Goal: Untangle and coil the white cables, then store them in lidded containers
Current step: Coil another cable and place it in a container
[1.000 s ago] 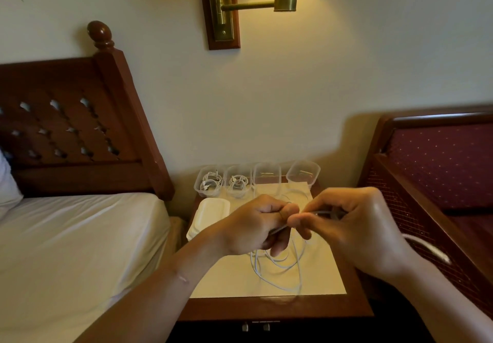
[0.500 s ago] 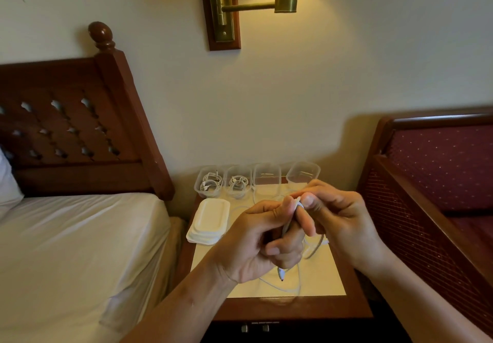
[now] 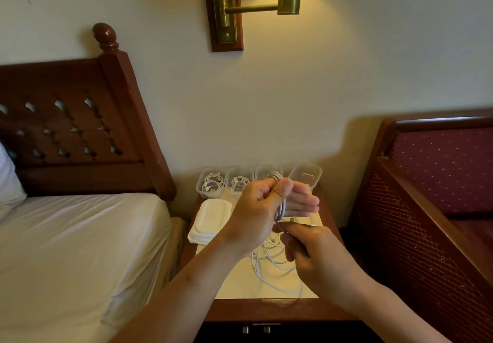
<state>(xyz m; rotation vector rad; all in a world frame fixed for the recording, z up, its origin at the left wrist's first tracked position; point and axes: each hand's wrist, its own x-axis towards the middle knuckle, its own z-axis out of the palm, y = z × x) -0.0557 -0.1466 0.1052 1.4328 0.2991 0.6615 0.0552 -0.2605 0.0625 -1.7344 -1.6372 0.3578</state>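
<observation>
My left hand (image 3: 262,209) is raised above the nightstand with a white cable (image 3: 281,205) looped round its outstretched fingers, thumb pressing the loops. Just below it, my right hand (image 3: 317,254) pinches the same cable's free part. More loose white cable (image 3: 269,262) lies tangled on the pale mat underneath. Several clear plastic containers stand in a row at the back: the two on the left (image 3: 210,182) (image 3: 238,181) hold coiled cables, the far right one (image 3: 305,176) looks empty, and my left hand partly hides the third. A stack of white lids (image 3: 210,221) lies at the left.
The wooden nightstand (image 3: 269,309) is narrow, between a bed with a white sheet (image 3: 80,249) on the left and a dark red upholstered seat (image 3: 432,196) on the right. A brass wall lamp (image 3: 266,4) hangs overhead.
My left hand rose and opened its fingers flat, with cable loops now wound round them. My right hand dropped below it, drawing the cable downward.
</observation>
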